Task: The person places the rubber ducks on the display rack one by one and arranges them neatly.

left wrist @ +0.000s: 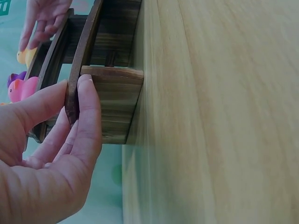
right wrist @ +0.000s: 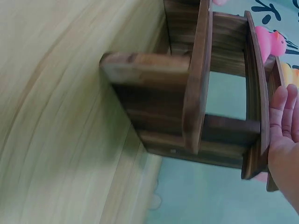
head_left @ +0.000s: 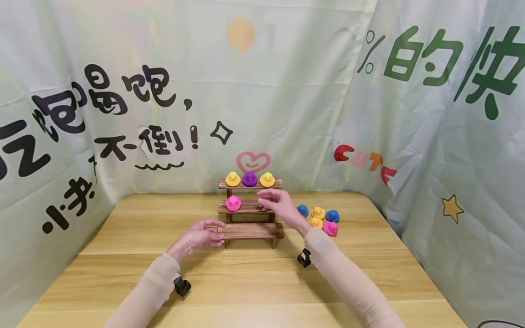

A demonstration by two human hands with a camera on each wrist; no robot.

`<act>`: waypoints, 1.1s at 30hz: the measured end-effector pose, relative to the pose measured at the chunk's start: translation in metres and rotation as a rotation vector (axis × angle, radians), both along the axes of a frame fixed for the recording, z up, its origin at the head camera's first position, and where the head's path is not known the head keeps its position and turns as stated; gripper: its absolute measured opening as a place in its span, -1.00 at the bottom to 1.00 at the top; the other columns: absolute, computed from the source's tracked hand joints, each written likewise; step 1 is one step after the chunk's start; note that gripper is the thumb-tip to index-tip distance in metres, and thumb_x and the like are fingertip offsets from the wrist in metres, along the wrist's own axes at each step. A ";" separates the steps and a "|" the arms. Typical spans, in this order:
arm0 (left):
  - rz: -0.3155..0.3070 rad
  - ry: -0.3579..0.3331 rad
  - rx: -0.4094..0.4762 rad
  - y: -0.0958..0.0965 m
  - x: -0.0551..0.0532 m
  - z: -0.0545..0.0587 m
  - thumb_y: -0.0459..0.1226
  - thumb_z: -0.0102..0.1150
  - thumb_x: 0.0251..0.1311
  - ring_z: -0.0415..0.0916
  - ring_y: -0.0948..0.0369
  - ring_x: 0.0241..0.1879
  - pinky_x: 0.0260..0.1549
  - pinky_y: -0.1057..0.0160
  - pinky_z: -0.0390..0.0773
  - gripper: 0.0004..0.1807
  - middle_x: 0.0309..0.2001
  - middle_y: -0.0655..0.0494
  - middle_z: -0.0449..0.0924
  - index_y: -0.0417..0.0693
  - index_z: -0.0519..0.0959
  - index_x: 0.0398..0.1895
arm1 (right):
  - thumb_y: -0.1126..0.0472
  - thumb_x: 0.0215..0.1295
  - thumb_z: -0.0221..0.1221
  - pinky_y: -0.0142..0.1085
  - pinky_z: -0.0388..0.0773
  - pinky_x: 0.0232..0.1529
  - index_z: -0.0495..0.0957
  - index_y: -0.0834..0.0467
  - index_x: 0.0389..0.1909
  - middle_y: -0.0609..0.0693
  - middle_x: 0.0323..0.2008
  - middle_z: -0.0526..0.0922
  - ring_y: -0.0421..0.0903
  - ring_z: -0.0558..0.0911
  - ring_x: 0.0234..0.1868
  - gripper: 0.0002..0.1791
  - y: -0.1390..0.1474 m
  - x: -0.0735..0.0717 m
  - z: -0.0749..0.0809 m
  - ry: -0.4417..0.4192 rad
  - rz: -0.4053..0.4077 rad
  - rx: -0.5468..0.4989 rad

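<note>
A three-step wooden stand [head_left: 251, 231] stands on the table. My left hand [head_left: 201, 234] pinches the left end of its lowest step between thumb and fingers, as the left wrist view [left wrist: 60, 144] also shows. On the top step sit a yellow duck [head_left: 233, 179], a purple duck [head_left: 249, 179] and another yellow duck [head_left: 267, 179]. A pink duck [head_left: 233, 203] occupies the middle step's left end. Over that step's right part hovers my right hand [head_left: 280, 205], fingers loosely extended; no duck shows in it in the right wrist view [right wrist: 286, 126].
Right of the stand, several loose ducks lie grouped on the table [head_left: 254, 282], including a blue duck [head_left: 332, 216], a yellow duck [head_left: 317, 212] and a pink duck [head_left: 330, 228]. Printed curtains [head_left: 287, 114] hang behind and along both sides.
</note>
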State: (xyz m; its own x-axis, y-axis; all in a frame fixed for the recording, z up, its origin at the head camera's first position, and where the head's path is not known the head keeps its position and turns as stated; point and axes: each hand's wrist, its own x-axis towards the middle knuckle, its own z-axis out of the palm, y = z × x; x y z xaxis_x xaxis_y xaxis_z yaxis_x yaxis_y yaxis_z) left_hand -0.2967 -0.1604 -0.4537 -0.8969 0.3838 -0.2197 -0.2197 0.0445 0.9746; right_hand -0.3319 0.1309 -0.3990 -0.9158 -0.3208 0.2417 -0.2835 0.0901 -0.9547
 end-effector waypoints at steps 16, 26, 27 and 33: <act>-0.009 0.015 -0.007 -0.001 0.001 0.000 -0.50 0.22 0.19 0.68 0.13 -0.30 -0.14 0.23 0.75 -0.46 -0.35 0.00 0.56 -0.41 0.35 0.25 | 0.18 0.34 0.24 -0.12 0.73 -0.32 0.61 0.36 -0.05 -0.04 -0.43 0.66 -0.19 0.61 -0.46 -0.68 0.045 0.001 -0.008 0.044 -0.018 0.077; -0.007 0.012 -0.011 -0.002 -0.001 0.000 -0.51 0.22 0.18 0.67 0.14 -0.31 -0.10 0.19 0.74 -0.46 -0.31 -0.02 0.57 -0.40 0.36 0.24 | 0.12 0.35 0.23 -0.29 0.47 -0.59 0.64 0.27 -0.12 0.16 -0.38 0.66 -0.20 0.46 -0.56 -0.73 0.068 0.000 -0.008 0.000 0.022 0.159; -0.007 0.012 -0.012 -0.003 -0.001 0.000 -0.51 0.22 0.18 0.67 0.14 -0.31 -0.09 0.17 0.74 -0.46 -0.31 -0.01 0.57 -0.40 0.36 0.24 | 0.12 0.35 0.23 -0.30 0.46 -0.59 0.64 0.27 -0.13 0.11 -0.40 0.66 -0.20 0.46 -0.56 -0.73 0.070 0.000 -0.008 -0.005 0.025 0.165; -0.016 0.009 -0.004 -0.003 0.000 0.000 -0.51 0.22 0.18 0.67 0.11 -0.25 -0.03 0.12 0.72 -0.46 -0.29 -0.02 0.56 -0.40 0.35 0.25 | 0.13 0.36 0.22 -0.35 0.45 -0.58 0.62 0.30 -0.11 -0.09 -0.46 0.64 -0.21 0.45 -0.56 -0.70 0.078 -0.001 -0.011 -0.032 0.033 0.176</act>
State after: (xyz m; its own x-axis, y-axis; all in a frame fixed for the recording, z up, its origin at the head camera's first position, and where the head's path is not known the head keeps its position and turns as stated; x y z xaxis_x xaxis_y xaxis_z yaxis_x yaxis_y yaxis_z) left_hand -0.2970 -0.1632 -0.4540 -0.8925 0.3973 -0.2135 -0.2104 0.0519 0.9762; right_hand -0.3329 0.2092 -0.4101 -0.9103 -0.3860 0.1495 -0.2585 0.2481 -0.9336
